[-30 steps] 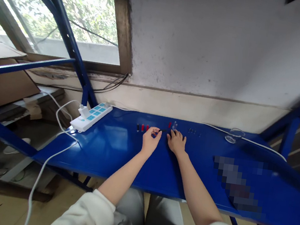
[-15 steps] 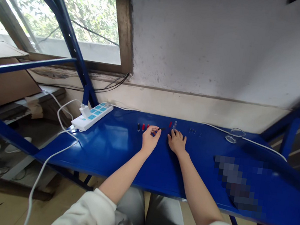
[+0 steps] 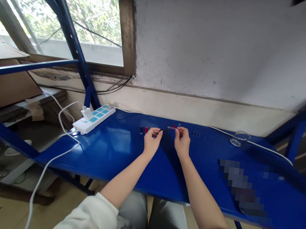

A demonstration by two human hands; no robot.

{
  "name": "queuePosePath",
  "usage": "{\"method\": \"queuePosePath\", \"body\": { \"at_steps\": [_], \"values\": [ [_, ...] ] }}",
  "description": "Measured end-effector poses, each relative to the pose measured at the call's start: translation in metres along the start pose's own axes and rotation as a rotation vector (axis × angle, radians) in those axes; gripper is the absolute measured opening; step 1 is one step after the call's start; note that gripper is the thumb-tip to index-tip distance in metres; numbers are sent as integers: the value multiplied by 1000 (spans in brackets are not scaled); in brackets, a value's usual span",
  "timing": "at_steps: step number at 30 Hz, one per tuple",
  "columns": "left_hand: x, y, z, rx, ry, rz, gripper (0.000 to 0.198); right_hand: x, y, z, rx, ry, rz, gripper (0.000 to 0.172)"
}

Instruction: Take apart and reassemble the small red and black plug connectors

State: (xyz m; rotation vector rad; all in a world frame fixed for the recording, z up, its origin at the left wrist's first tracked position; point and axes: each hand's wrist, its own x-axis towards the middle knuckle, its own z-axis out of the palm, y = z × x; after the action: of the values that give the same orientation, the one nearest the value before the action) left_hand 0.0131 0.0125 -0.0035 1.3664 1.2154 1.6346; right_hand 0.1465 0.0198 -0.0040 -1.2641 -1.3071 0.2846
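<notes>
My left hand pinches a thin black piece that points to the right. In my right hand, thumb and fingers are closed on a slim clear tube, its free end turned left. The black piece and the tube are very near each other above the table; whether they touch, I cannot tell. Left of my left hand stand a small black cylinder and a small red cylinder. Behind the tube is another small red piece. Several tiny clear pieces lie right of my right hand.
The blue table has a white power strip at its left end, with a white cord hanging off. At the back right lies a clear round object near a white cable. A blurred-out dark item lies at front right.
My right hand has lifted off the tabletop with the clear tube and turned it level, toward the black piece. My left hand has shifted only slightly.
</notes>
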Motion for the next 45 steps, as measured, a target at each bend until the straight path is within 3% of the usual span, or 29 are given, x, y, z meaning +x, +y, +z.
{"method": "queuePosePath", "body": {
  "at_steps": [10, 23, 25, 30, 33, 40, 45],
  "values": [
    [2, -2, 0, -25, 45, -5, 24, 3, 0, 2, 243, -25, 169, 29],
    [2, 3, -3, -62, 72, -84, 30, 4, -2, 0, 380, -147, 181, 25],
    [2, 4, -2, -80, 15, -71, 35, 3, -4, 1, 396, -146, 187, 25],
    [-3, 4, 2, -121, -259, -57, 51, 3, -7, 1, 417, -154, 187, 26],
    [-5, 5, 3, -132, -321, -47, 55, 3, -7, 2, 430, -159, 191, 26],
    [-1, 7, 1, -133, -135, -80, 36, 2, -7, 3, 477, -209, 196, 28],
    [-2, 7, 1, -131, -166, -59, 30, 3, -7, 1, 489, -213, 187, 27]
  ]
}}
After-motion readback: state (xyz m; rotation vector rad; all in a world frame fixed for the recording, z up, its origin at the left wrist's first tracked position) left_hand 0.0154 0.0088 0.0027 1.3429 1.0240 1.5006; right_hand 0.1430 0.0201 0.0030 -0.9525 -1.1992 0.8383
